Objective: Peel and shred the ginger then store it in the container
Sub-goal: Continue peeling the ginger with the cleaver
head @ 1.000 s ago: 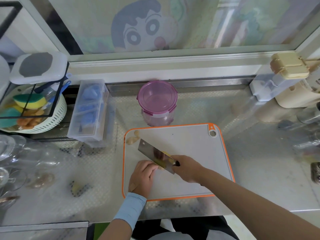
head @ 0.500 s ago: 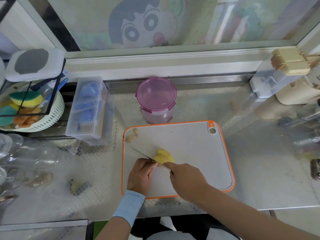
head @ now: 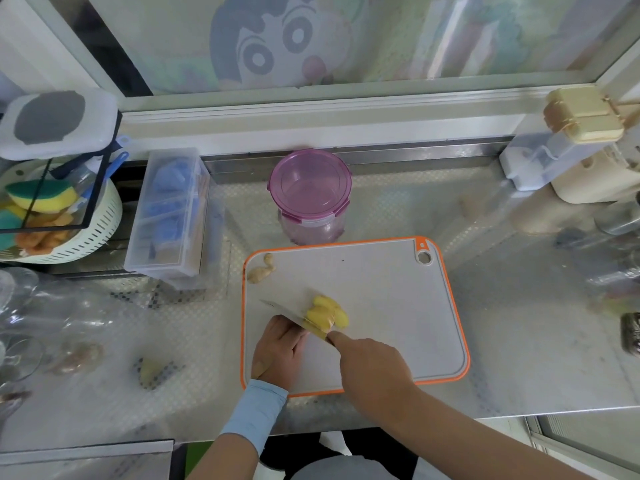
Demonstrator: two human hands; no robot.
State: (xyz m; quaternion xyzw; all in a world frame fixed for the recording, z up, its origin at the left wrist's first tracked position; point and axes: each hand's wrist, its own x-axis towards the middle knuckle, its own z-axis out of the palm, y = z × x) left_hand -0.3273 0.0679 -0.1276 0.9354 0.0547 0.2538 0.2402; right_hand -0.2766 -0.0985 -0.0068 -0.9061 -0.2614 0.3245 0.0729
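Now, the right grip (head: 372, 367) is clenched round the handle of the knife (head: 287, 315), forefinger stretched forward along its top, above the near half of the cutting board (head: 398, 299). The blade shows almost edge-on, a thin line slanting out toward the board's left edge. And there is the ginger (head: 325, 313): peeled, bright yellow, lying on the board left of its middle, pressed right up against the far side of the blade.

On the near side of the blade sits the left grip (head: 280, 351), fingers curled, knuckles close against the steel. Whether it has anything tucked underneath cannot be told from this angle. A pale blue sleeve (head: 256, 410) covers that wrist.

Up in the board's far left corner lie a couple of knobbly tan scraps (head: 261, 270). Just beyond the board's far edge stands the container (head: 310, 195), purple lid on. Off past the board's far left corner, a clear plastic box (head: 173, 216) rests on the worktop (head: 519, 358).
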